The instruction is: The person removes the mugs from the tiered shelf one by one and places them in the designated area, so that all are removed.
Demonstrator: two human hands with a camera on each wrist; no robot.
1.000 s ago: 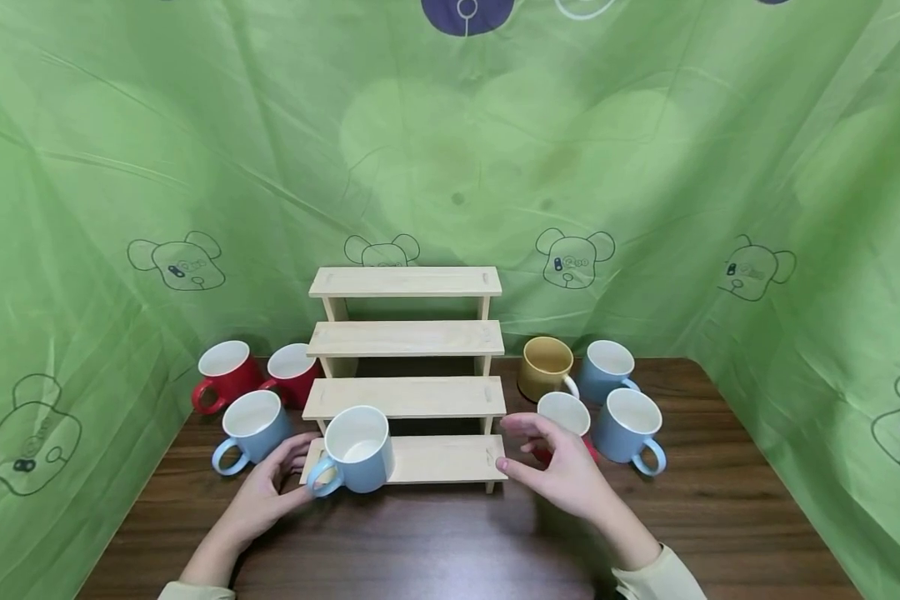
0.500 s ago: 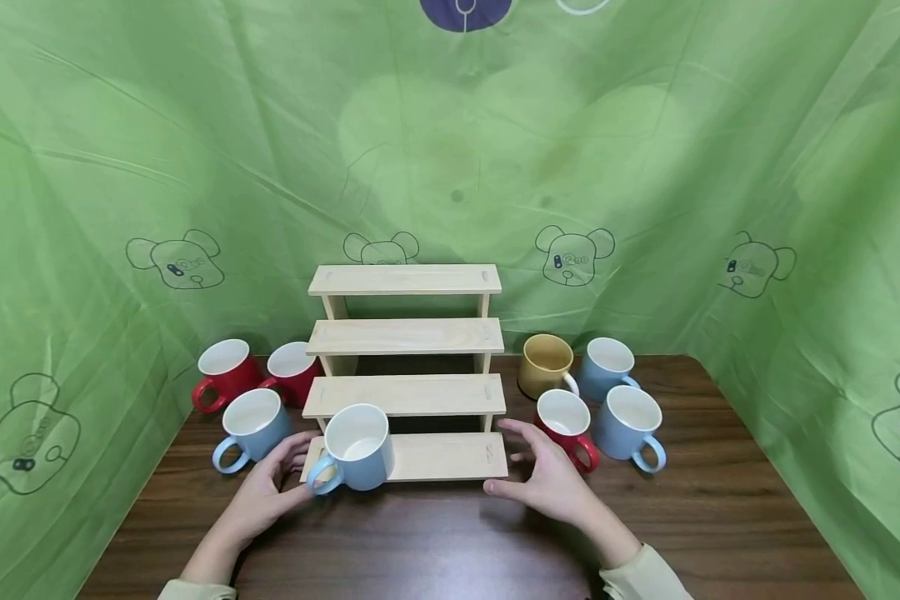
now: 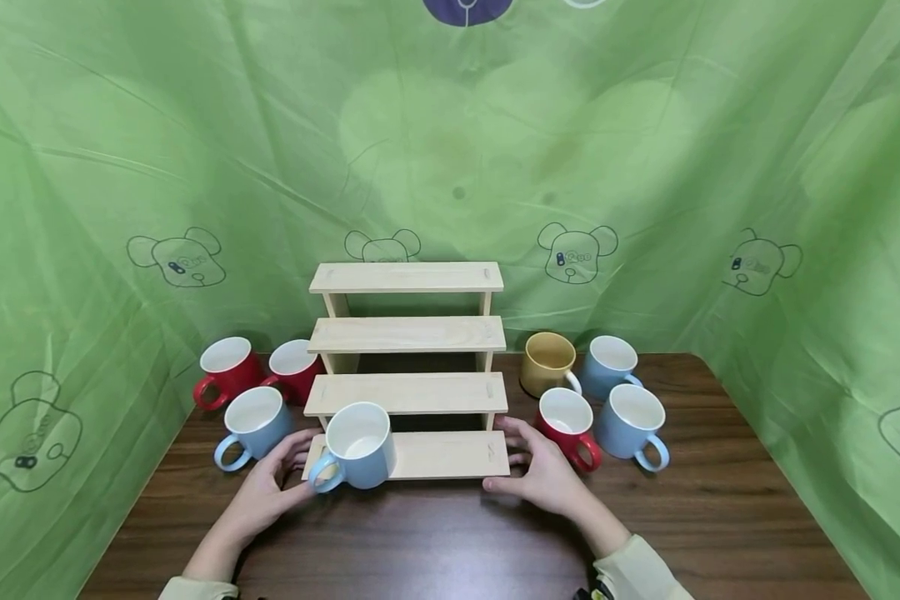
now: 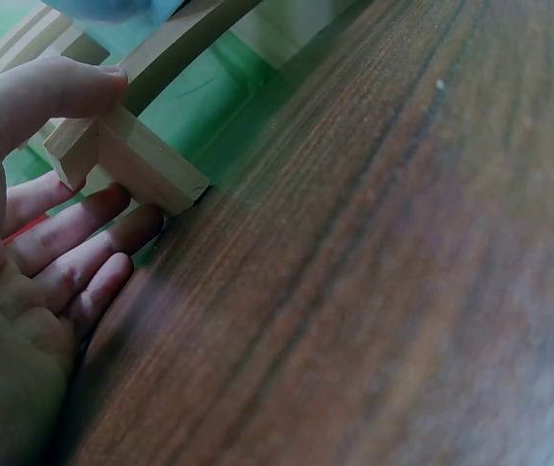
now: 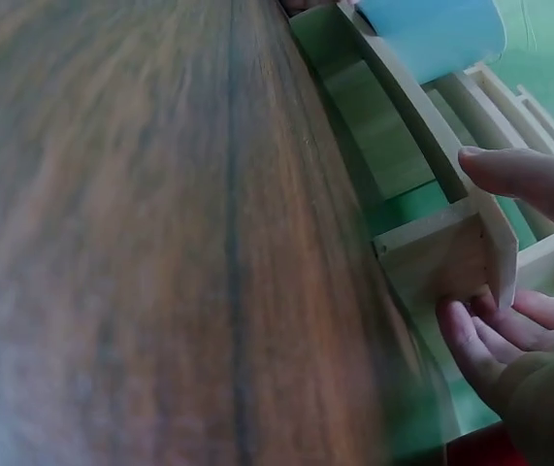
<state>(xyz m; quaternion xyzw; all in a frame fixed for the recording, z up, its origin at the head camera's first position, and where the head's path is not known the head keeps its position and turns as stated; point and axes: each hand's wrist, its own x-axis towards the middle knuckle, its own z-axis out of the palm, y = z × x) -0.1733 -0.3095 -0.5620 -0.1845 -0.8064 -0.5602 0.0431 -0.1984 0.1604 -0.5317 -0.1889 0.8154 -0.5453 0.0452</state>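
Observation:
A four-step wooden display stand point(image 3: 450, 454) stands in the middle of the table. Upright on the left part of its lowest step is a light blue mug point(image 3: 363, 467), handle toward the left. My left hand point(image 3: 258, 496) grips the left end of that step; in the left wrist view the thumb point(image 4: 78, 89) lies along the front edge and the fingers curl in under the board. Opposite, my right hand point(image 3: 547, 475) holds the right end, its thumb point(image 5: 509, 175) on the front edge and fingertips against the side support point(image 5: 437, 248).
Left of the stand are two red mugs point(image 3: 232, 379) and a light blue mug point(image 3: 262, 429). On the right stand a mustard mug point(image 3: 543, 375), a red mug point(image 3: 558, 429) close by my right hand, and two light blue mugs point(image 3: 621, 425). Green cloth point(image 3: 450, 167) hangs behind.
My right hand has moved left, away from the red mug, and closed in on the right end of the lowest step. The left hand and the blue mug have stayed put.

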